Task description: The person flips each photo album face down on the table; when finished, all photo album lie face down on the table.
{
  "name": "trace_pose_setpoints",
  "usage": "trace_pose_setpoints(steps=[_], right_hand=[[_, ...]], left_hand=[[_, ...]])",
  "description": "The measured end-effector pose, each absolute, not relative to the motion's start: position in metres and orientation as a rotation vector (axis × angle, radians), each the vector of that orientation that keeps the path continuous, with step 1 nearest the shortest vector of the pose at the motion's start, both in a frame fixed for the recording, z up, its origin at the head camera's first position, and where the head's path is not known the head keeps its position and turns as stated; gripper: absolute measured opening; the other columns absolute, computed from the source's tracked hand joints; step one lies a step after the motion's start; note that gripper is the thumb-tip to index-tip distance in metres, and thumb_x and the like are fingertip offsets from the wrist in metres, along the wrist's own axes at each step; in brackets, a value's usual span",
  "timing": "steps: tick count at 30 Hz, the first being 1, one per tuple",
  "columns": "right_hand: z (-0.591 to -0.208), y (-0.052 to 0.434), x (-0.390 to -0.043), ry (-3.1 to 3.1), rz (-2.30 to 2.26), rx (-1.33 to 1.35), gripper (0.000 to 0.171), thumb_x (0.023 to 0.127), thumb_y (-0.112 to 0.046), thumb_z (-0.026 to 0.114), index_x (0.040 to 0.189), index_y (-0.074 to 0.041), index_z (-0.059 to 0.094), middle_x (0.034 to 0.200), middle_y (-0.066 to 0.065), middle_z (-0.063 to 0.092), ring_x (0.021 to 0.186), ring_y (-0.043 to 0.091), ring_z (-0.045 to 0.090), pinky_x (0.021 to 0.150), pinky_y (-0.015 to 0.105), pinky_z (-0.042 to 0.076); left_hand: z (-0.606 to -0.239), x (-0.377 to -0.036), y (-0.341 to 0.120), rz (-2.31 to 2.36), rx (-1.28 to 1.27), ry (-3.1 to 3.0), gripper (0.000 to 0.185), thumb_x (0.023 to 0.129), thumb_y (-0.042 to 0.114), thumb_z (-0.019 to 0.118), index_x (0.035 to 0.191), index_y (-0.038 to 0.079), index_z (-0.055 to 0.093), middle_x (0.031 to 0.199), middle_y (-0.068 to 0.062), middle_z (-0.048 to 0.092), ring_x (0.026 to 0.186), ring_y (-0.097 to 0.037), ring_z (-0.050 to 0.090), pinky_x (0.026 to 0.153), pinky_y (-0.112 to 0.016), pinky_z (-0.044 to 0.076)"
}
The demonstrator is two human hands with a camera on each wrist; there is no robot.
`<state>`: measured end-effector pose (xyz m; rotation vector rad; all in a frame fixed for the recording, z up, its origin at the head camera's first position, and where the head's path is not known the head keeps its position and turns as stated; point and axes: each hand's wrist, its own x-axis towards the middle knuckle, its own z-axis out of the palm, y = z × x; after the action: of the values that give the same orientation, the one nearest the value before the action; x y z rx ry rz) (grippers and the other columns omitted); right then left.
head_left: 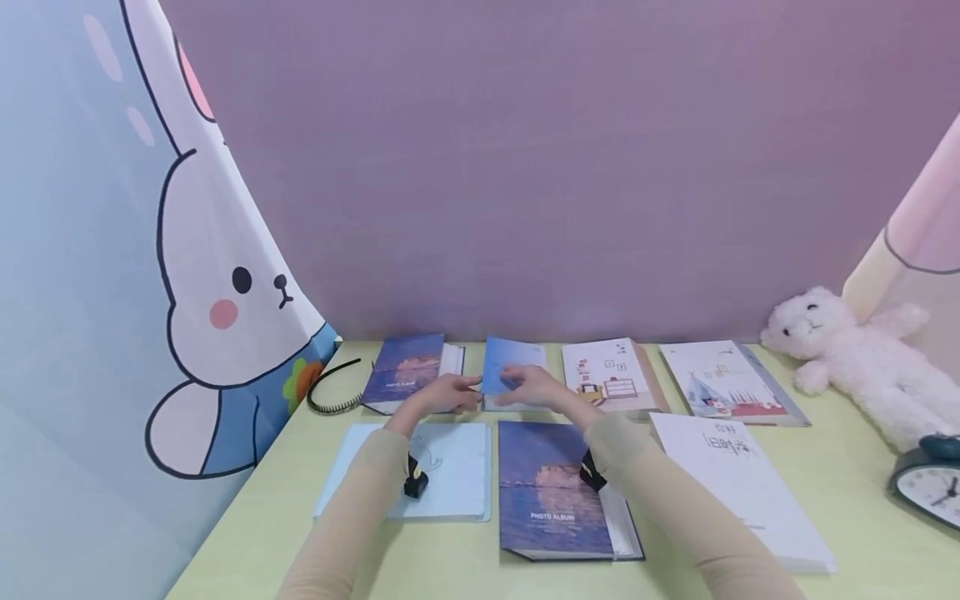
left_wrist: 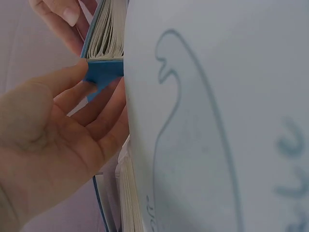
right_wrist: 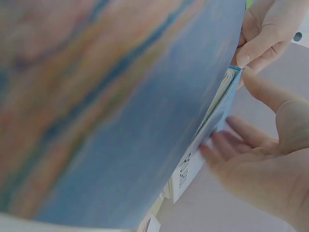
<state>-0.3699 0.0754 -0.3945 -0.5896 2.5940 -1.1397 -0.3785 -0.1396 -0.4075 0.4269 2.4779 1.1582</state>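
Observation:
A small blue album (head_left: 516, 353) with cream page edges lies in the back row in the head view. My left hand (head_left: 450, 392) is at its left edge. In the left wrist view, the thumb and fingers of that hand (left_wrist: 63, 125) pinch the corner of the blue album (left_wrist: 104, 72). My right hand (head_left: 536, 386) is over the front of the album. In the right wrist view, its fingers (right_wrist: 236, 145) are extended and slightly blurred beside the cover, with the thumb near the pinched corner. Whether those fingertips touch the cover I cannot tell.
Beneath my forearms lie a light-blue book (head_left: 450, 492) and a purple-blue photo album (head_left: 551, 492). Another such album (head_left: 405, 367) and a black headband (head_left: 330, 408) are back left. White albums (head_left: 607, 375) lie rightward, near a plush toy (head_left: 862, 358) and an alarm clock (head_left: 930, 483).

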Motion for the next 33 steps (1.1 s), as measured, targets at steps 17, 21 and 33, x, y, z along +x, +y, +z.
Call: trace_pose_setpoints(steps=[17, 21, 33], right_hand=[[-0.401, 0.080, -0.375, 2.727, -1.032, -0.469, 0.064, 0.078, -0.018, 0.075, 0.135, -0.003, 0.049, 0.148, 0.018, 0.036, 0.136, 0.036, 0.032, 0.111, 0.048, 0.030], [-0.400, 0.079, -0.374, 2.704, -1.028, -0.495, 0.062, 0.079, -0.016, 0.074, 0.135, -0.004, 0.049, 0.148, 0.016, 0.036, 0.137, 0.034, 0.031, 0.111, 0.047, 0.030], [-0.394, 0.081, -0.374, 2.694, -1.088, -0.541, 0.069, 0.082, -0.023, 0.071, 0.141, -0.005, 0.041, 0.151, 0.014, 0.028, 0.140, 0.035, 0.024, 0.114, 0.048, 0.022]], left_hand=[[-0.408, -0.383, -0.134, 1.049, 0.391, 2.497, 0.040, 0.094, 0.023, 0.057, 0.127, 0.001, 0.056, 0.096, -0.006, 0.066, 0.076, -0.012, 0.058, 0.072, -0.026, 0.051], [-0.407, -0.383, -0.134, 1.046, 0.360, 2.524, 0.024, 0.094, 0.023, 0.057, 0.103, 0.004, 0.066, 0.083, -0.005, 0.066, 0.069, -0.013, 0.057, 0.066, -0.025, 0.050], [-0.401, -0.386, -0.140, 1.278, 0.441, 2.581, 0.031, 0.095, 0.019, 0.054, 0.115, -0.003, 0.064, 0.103, -0.024, 0.066, 0.082, -0.023, 0.066, 0.074, -0.033, 0.057]])
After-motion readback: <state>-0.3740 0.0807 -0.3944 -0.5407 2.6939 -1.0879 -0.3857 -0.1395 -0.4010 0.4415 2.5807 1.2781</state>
